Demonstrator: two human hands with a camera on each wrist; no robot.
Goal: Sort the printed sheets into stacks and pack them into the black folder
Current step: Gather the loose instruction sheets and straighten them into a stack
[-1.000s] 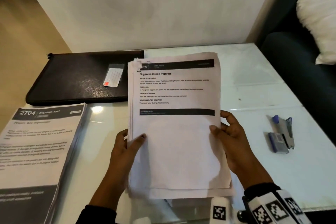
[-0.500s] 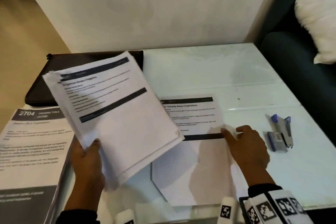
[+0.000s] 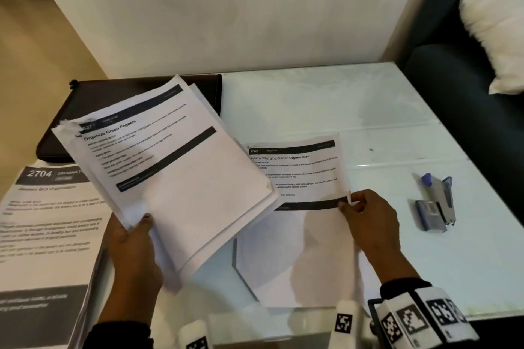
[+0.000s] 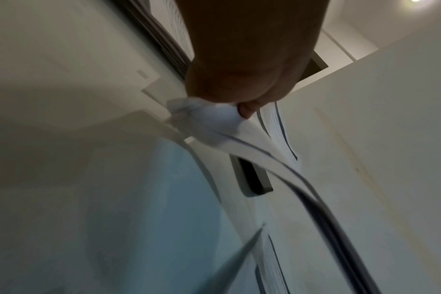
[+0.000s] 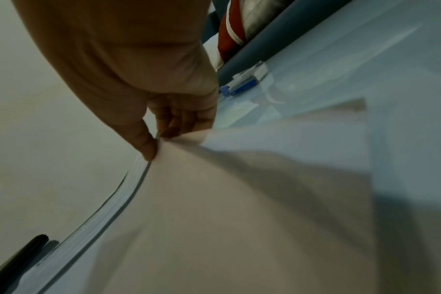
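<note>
My left hand (image 3: 133, 238) grips a thick bundle of printed sheets (image 3: 170, 173) by its near corner, tilted and raised over the table; its top page reads "Organize Green Peppers". In the left wrist view that hand (image 4: 239, 95) clamps the crumpled corner of the bundle (image 4: 214, 123). My right hand (image 3: 365, 221) pinches the right edge of a single sheet (image 3: 300, 178) headed "Bedtime Charging Station Organization", which lies on the table. The right wrist view shows the thumb and fingers (image 5: 164, 135) pinching the paper edge (image 5: 214, 199). The black folder (image 3: 65, 110) lies shut at the back left, partly hidden by the bundle.
A stack of sheets numbered 2704 (image 3: 45, 235) sits at the table's left front. A blue and grey stapler (image 3: 436, 201) lies to the right on the white table (image 3: 340, 99). A dark sofa with a white cushion (image 3: 496, 34) stands beyond the right edge.
The left hand swung the bundle off to the left and tilted it, uncovering the single sheet. The right hand let go of the bundle, dropped to that sheet and now pinches its right edge.
</note>
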